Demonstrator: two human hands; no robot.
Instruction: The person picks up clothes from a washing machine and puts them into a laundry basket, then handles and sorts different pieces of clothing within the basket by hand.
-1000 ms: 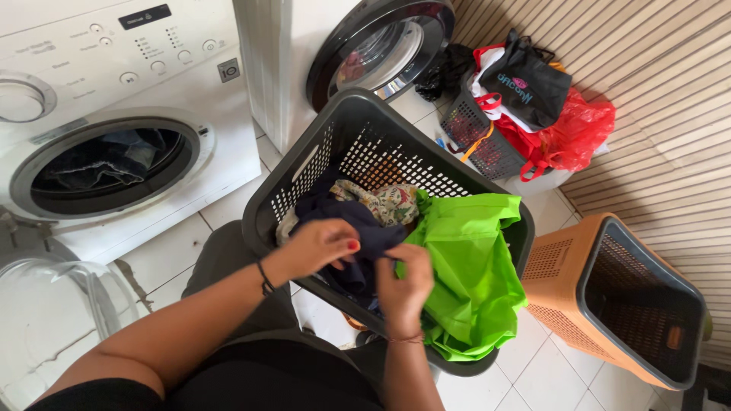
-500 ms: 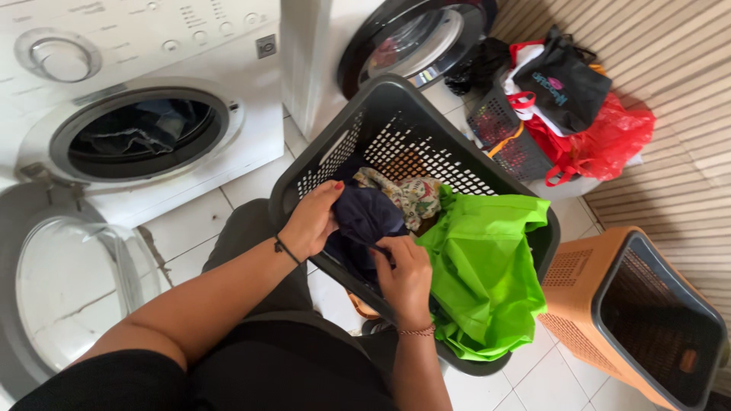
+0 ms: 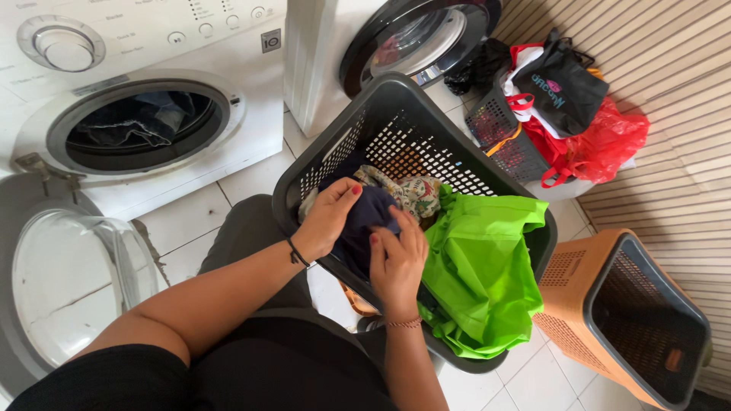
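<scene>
Both hands have slid closer together on the dark blue cloth (image 3: 364, 221). Left hand (image 3: 329, 217) fingers pinch its top; right hand (image 3: 396, 260) fingers curl on its side. Bunched up, it shows no clear long way. It sits in the grey basket (image 3: 343, 133), beside a green bag (image 3: 480, 266).

Soft, even daylight is filling the room, leaving the white washing machine (image 3: 152, 84) and the floor tiles (image 3: 190, 228) bright without harsh shadows. A pale sheen is showing on the glass of the open washer door (image 3: 76, 281) and a reflection is lying across the second machine's round door (image 3: 415, 38). The drum opening is staying dark inside. The green bag (image 3: 480, 266) is looking vividly saturated. Focus is holding sharp throughout, with mild wide-angle stretching toward the frame's corners.
</scene>
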